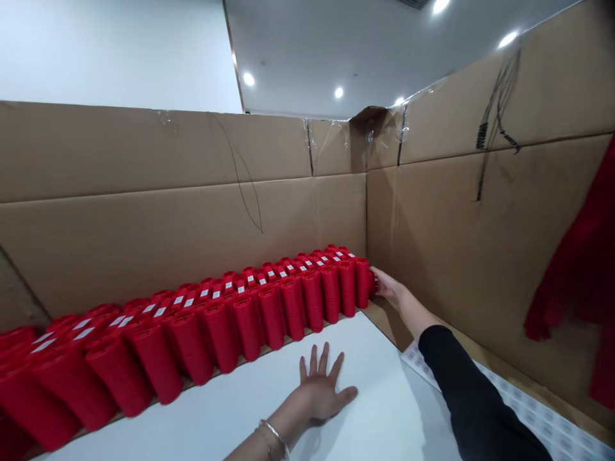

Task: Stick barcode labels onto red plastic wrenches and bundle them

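Note:
Many red cylindrical items [312, 299] with small white labels on top stand in a long double row along the back cardboard wall. My left hand [323, 390] lies with fingers spread over the white board [379, 397] in front of the row, holding nothing. At the right end of the row, my right hand [383, 283] reaches beside the last red item [362, 283]. Its fingertips are partly hidden behind that end, touching or very near something red, and its grip cannot be made out.
Tall cardboard walls [158, 237] rise behind and on the right. A patterned white sheet [533, 419] lies along the right wall. Red cloth [571, 275] hangs at the far right. Scribbled black lines mark the walls.

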A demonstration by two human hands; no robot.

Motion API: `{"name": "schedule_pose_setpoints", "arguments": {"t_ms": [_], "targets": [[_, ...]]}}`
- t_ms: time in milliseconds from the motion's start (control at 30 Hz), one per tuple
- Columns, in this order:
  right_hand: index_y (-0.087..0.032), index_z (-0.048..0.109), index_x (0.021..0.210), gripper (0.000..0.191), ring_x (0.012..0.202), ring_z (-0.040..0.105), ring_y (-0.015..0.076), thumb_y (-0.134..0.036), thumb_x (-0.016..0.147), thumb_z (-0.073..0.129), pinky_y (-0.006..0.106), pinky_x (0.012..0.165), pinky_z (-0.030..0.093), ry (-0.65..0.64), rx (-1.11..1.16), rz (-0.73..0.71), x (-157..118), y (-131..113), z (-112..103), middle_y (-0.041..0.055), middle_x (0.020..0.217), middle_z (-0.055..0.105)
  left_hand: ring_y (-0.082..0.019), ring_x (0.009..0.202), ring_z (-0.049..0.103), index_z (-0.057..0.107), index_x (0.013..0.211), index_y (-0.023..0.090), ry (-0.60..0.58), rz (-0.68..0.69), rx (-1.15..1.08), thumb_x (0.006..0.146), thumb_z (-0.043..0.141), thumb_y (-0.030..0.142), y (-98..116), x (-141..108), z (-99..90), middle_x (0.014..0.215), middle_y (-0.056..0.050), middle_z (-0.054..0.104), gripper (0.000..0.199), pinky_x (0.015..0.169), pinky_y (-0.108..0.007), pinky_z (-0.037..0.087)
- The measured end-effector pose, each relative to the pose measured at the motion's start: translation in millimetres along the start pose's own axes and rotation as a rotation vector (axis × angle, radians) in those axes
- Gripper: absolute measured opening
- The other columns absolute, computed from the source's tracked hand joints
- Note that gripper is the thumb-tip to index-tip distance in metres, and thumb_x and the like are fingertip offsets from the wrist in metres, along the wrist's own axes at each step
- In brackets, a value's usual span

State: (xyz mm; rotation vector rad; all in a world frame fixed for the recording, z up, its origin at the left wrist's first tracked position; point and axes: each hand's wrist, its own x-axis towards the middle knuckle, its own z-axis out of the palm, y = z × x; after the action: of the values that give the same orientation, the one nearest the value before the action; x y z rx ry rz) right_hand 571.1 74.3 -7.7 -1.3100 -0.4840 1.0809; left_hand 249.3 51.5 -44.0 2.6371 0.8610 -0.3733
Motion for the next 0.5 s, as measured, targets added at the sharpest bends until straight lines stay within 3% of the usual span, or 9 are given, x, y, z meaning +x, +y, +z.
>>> {"name": "schedule_pose_setpoints", "arguments": {"t_ms": [267, 500], "targets": [[-0.010, 0.056, 0.097, 0.036, 0.073, 0.056, 0.0081, -0.043, 0.090, 0.044, 0.024, 0.074, 0.047, -0.131, 0.045, -0.055, 23.5, 12.8, 20.1, 0.0044, 0.084, 0.060, -0.030, 0.129, -0.027, 0.004, 0.144, 0.031, 0.008, 0.011, -0.025, 0.078, 0.021, 0.075, 1.5, -0.3, -0.7, 0.143, -0.004, -0.023, 0.081, 0.102, -0.056, -0.015], [-0.015, 0.059, 0.101, 0.041, 0.080, 0.057, 0.0123, -0.050, 0.086, 0.043, 0.022, 0.074, 0.046, -0.103, -0.021, -0.112, 21.7, 22.5, 21.2, 0.0050, 0.084, 0.063, -0.029, 0.129, -0.027, 0.005, 0.144, 0.032, 0.024, 0.020, -0.038, 0.079, 0.020, 0.074, 1.2, -1.5, 1.5, 0.143, -0.004, -0.022, 0.079, 0.103, -0.055, -0.015]]}}
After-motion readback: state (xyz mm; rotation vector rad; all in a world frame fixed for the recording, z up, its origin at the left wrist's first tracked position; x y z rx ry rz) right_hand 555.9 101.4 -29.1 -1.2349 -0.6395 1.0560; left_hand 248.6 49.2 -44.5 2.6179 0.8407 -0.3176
